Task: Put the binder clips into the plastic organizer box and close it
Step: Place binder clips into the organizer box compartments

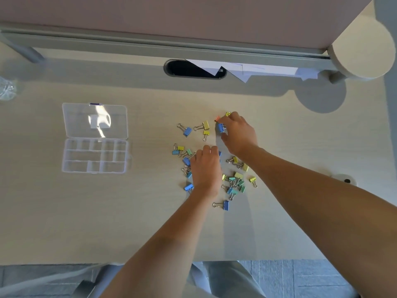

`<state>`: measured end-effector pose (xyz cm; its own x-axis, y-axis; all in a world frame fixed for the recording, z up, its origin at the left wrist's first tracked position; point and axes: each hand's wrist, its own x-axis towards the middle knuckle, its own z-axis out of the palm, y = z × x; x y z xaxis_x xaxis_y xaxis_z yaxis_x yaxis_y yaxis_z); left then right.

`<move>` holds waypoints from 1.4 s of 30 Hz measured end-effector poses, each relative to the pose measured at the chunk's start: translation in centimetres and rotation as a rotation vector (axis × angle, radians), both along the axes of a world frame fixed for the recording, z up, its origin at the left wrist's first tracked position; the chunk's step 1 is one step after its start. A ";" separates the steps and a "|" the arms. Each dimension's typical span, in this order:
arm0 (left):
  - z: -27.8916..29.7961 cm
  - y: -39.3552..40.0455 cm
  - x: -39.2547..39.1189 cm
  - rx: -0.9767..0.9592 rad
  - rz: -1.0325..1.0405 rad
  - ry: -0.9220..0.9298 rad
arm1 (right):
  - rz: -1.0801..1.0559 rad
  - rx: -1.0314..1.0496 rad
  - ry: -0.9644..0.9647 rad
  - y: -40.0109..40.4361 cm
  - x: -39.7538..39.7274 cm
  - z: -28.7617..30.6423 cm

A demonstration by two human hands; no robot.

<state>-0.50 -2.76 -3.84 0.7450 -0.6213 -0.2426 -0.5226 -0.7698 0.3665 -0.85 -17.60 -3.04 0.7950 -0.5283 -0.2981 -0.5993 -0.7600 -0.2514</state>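
Observation:
Several coloured binder clips lie scattered over the middle of the desk. A clear plastic organizer box lies open at the left, its compartments bare and its lid folded back away from me. My right hand reaches over the far clips, its fingers curled round a blue clip, with an orange and a yellow clip at its fingertips. My left hand lies palm down over the nearer clips, fingers bent onto them; what it grips is hidden.
The pale wooden desk has a cable slot at the back with white paper sticking out. A crumpled clear bag lies at the far left edge. A round shelf post stands at the back right.

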 end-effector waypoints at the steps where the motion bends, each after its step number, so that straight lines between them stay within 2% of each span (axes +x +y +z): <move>1: -0.1 0.0 0.0 0.009 -0.011 0.003 | 0.011 -0.013 0.001 0.0 0.1 -0.2; 5: -0.4 -0.3 0.1 0.021 -0.048 -0.023 | 0.019 -0.042 -0.046 0.3 0.3 -0.5; 9: -0.8 -0.8 0.6 -0.009 -0.077 -0.035 | -0.107 -0.017 -0.158 0.2 -0.8 -0.6; 15: -0.2 -1.4 1.2 -0.079 -0.063 0.066 | -0.482 0.253 -0.332 0.2 -2.2 0.0; 18: -0.5 -1.2 1.3 -0.055 -0.116 0.037 | -0.592 0.367 -0.433 0.4 -2.5 0.3; 23: -0.6 -0.9 1.2 -0.102 -0.160 -0.045 | -0.700 0.393 -0.561 0.3 -3.7 0.2; 27: -0.5 -0.7 1.1 -0.189 -0.128 -0.021 | -0.738 0.489 -0.663 0.7 -3.5 0.1; 33: -0.1 2.8 1.9 -0.561 0.171 0.129 | -0.709 0.545 -0.786 2.3 -1.7 -0.8; 37: -0.7 6.5 3.3 -0.631 0.247 0.218 | -0.666 0.621 -0.831 4.8 0.0 -0.8; 42: -1.0 11.4 3.6 -0.639 0.165 0.239 | -0.611 0.743 -0.908 8.8 1.0 0.2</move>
